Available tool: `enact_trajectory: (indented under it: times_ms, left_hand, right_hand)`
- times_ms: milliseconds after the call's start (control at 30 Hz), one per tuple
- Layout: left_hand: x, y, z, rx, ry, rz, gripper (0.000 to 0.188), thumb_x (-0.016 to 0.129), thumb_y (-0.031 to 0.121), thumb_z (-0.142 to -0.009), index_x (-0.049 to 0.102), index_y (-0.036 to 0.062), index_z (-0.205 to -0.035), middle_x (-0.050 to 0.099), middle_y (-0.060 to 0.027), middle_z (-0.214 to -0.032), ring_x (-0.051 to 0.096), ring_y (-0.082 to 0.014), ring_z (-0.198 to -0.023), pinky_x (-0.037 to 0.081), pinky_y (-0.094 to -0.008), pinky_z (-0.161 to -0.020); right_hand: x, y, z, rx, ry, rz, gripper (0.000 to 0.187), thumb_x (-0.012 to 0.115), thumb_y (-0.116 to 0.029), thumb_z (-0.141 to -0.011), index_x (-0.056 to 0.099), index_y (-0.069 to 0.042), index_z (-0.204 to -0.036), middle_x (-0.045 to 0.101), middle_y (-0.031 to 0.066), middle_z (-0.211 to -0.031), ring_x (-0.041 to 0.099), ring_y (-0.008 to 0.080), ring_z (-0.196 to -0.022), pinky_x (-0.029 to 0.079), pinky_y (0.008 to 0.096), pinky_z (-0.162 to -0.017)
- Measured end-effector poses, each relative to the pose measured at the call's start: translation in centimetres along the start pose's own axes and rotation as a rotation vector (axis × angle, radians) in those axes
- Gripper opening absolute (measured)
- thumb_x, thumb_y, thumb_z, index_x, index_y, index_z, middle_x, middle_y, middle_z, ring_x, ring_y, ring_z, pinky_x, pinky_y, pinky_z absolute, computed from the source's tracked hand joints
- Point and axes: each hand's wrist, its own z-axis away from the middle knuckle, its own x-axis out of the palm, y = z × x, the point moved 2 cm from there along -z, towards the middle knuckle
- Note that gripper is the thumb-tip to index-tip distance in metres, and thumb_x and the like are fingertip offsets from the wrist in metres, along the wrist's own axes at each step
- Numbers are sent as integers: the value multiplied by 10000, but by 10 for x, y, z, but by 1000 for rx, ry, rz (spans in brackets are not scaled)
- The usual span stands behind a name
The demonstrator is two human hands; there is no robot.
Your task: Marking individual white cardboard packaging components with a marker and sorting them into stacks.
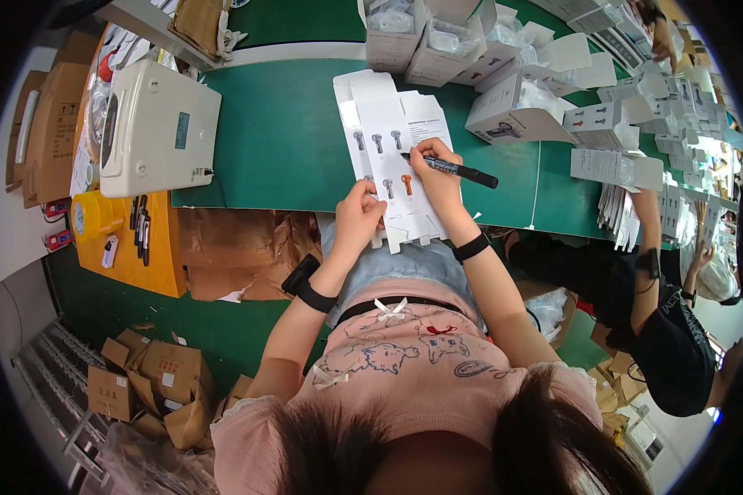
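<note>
A flattened white carton (421, 124) printed with small pictures of a handheld device lies at the near edge of the green table, its lower flaps reaching over the edge. My left hand (360, 216) grips the carton by its lower left side, fingers bent round it. In my right hand (437, 177) is a black marker pen (466, 172), its tip pointing left at the printed pictures and its rear end to the right. Whether the tip touches the carton I cannot tell. A second flattened carton (347, 95) seems to lie beneath, showing along the left.
Open white boxes (516, 107) with plastic-wrapped contents crowd the back right of the green table (272, 132). A cream-coloured machine (165, 128) stands left, with several markers (140, 231) and yellow tape (99, 216) near it. A co-worker (669, 330) reaches in at right. Brown cartons (169, 367) lie on the floor.
</note>
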Motion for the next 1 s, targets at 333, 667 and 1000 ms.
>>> enact_trajectory:
  times_ms: [333, 667, 1000]
  left_hand:
    - [-1, -3, -1, 1, 2, 14, 182, 544, -23, -739, 457, -17, -899, 561, -65, -611, 564, -119, -509, 460, -222, -422]
    - [1, -1, 0, 3, 21, 30, 170, 560, -16, -727, 471, -14, -872, 569, -65, -600, 553, -115, -487, 442, -229, -411]
    - [2, -1, -1, 40, 36, 31, 159, 568, -16, -711, 478, -6, -842, 556, -63, -553, 528, -111, -437, 406, -237, -405]
  right_hand:
    - [-2, -4, 2, -11, -37, 46, 67, 566, -41, -757, 537, 6, -720, 555, 14, -569, 489, 39, -505, 352, 165, -454]
    - [-27, -13, 45, 199, -90, -213, 77, 562, -32, -746, 535, 8, -686, 566, 28, -584, 544, 62, -518, 391, 171, -458]
    - [-11, 3, 77, 97, -240, 73, 61, 572, -21, -734, 543, 8, -689, 576, 30, -557, 562, 63, -524, 418, 174, -475]
